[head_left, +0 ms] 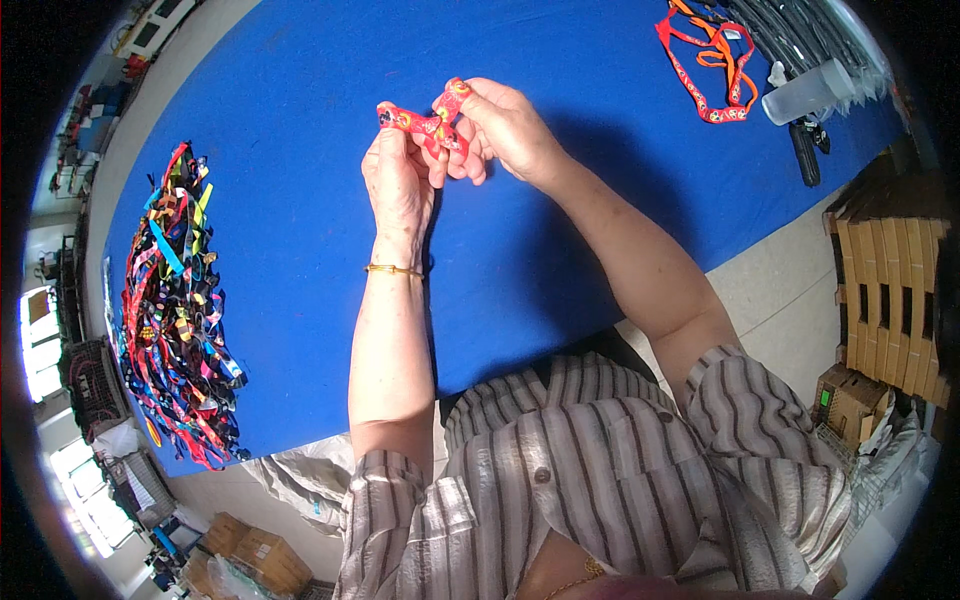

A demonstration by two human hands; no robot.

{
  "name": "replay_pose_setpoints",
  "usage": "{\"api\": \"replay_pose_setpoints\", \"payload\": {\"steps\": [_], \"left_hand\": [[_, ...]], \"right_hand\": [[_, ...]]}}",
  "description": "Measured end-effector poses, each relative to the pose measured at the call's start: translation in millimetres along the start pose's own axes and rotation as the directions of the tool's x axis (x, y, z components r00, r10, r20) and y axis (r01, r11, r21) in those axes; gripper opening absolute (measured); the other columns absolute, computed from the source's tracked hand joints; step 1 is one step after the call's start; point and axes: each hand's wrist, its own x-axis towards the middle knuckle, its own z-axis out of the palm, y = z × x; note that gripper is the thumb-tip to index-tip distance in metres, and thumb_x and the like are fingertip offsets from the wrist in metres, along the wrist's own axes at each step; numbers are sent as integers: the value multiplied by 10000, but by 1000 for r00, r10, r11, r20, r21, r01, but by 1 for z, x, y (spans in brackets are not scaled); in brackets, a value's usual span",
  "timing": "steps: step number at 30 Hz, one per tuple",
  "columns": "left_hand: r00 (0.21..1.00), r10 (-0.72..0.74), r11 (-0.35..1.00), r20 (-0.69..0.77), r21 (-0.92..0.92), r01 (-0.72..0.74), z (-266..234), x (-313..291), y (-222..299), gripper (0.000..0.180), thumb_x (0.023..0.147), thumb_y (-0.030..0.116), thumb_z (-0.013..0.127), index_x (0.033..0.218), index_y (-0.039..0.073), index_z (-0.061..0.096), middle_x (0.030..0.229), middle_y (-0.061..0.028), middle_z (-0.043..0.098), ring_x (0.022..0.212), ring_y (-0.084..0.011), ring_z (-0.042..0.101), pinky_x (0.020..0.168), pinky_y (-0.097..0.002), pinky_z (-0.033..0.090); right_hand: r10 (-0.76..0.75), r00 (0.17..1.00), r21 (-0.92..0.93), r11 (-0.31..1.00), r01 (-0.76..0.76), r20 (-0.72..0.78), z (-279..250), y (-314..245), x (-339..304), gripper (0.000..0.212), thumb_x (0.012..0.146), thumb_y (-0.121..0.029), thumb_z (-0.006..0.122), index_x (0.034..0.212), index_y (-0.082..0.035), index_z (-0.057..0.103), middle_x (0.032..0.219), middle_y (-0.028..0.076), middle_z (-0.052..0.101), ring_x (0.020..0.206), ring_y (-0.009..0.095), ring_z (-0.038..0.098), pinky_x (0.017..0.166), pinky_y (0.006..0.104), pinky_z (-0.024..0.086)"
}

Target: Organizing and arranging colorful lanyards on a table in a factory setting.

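Observation:
A red patterned strap (pixel 408 121) with small yellow, white and dark figures is held up in front of me, over the far middle of the blue-covered table (pixel 330 45). My left hand (pixel 395 185) is closed on its left part, the thumb uppermost and the strap's end standing out beyond it. My right hand (pixel 512 130) pinches the other end between thumb and forefinger, its remaining fingers curled beneath. Between the hands the strap bends and folds down. Part of it is hidden by the fingers.
Many colourful straps (pixel 180 310) are heaped at the table's left edge. At the far right lie a red and orange strap loop (pixel 712 112), a clear plastic cup (pixel 810 92), a black-handled tool (pixel 804 153) and black strips (pixel 800 35). Stacked pallets (pixel 890 290) stand beyond the right edge.

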Motion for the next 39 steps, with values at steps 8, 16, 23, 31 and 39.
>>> {"api": "replay_pose_setpoints", "payload": {"steps": [8, 16, 23, 31, 39], "left_hand": [[999, -45, 999, -2, 9, 45, -1, -2, 5, 386, 1020, 382, 447, 907, 25, 541, 754, -109, 641, 512, -168, 579, 403, -244, 414], [998, -61, 998, 24, -7, 61, -4, -1, 5, 385, 1017, 390, 451, 959, 23, 550, 794, -119, 653, 526, -171, 590, 419, -247, 425], [997, -61, 998, 44, 1, 61, -2, 0, 4, 372, 1024, 348, 418, 959, 12, 564, 839, -134, 660, 606, -174, 592, 488, -262, 435], [983, -58, 995, 175, -68, 71, 2, -4, 9, 296, 966, 235, 447, 983, -20, 597, 842, -126, 664, 677, -187, 603, 631, -284, 469], [995, -44, 987, 88, 157, 29, 5, -4, 9, 139, 944, 145, 618, 942, 6, 625, 783, -56, 638, 598, -86, 515, 564, -239, 436]], "right_hand": [[-35, 998, -59, 998, 38, 45, -1, -2, -3, 374, 1042, -339, 401, 1102, 19, 490, 694, 115, 613, 461, 124, 568, 393, 237, 469], [-21, 999, -20, 1000, 21, 34, -4, -2, -1, 409, 1031, -385, 424, 1079, 10, 518, 675, 93, 612, 456, 106, 568, 383, 227, 460], [28, 1000, -112, 993, -27, 3, -6, -3, 2, 431, 1018, -416, 444, 1033, 6, 530, 640, 103, 614, 440, 121, 573, 385, 246, 474], [6, 1000, -153, 988, -10, -29, -10, -2, 3, 425, 1030, -422, 408, 992, -18, 535, 640, 85, 612, 440, 101, 568, 381, 226, 467], [27, 999, -234, 972, -20, 26, -11, -5, 2, 407, 1019, -402, 454, 998, -11, 562, 652, 79, 630, 438, 74, 548, 374, 195, 397]]}}
